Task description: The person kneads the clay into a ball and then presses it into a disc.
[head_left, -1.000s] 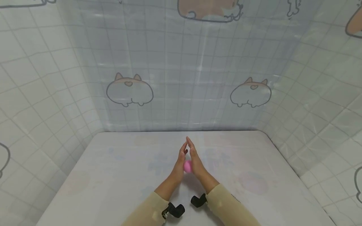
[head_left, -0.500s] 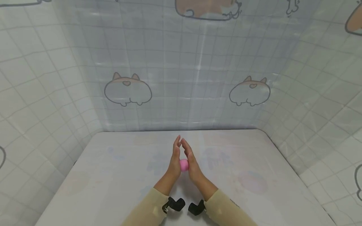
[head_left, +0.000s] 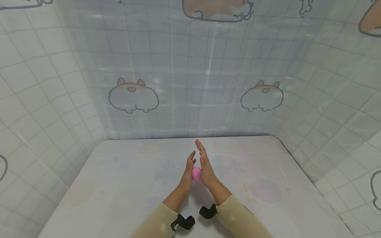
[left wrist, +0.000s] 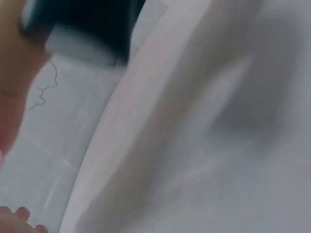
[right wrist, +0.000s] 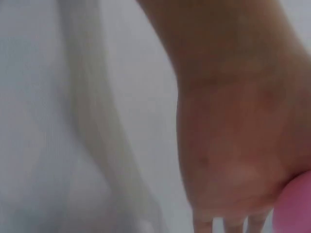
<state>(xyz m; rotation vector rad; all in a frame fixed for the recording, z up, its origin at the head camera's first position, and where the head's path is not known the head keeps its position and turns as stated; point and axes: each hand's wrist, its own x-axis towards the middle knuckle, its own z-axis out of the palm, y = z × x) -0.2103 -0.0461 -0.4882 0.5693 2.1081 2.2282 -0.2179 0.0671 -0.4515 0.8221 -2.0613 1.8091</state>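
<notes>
A small pink ball sits between my two palms, above the white table. My left hand presses it from the left with fairly straight fingers. From the right, the flat palm of my right hand bears on it, and its fingertips reach farther forward than the left ones. In the right wrist view a broad palm shows beside the pink ball, which the frame's edge cuts off. Only a few fingertips show at the lower left corner of the left wrist view.
The table has a pale, faded print. Behind it and at both sides hang white grid-patterned curtains with dog drawings. Black wrist cameras stick out from the beige sleeves.
My hands slide against each other: the left went forward and then back, the right back and then forward. The ball between them shifted slightly left, then right again.
</notes>
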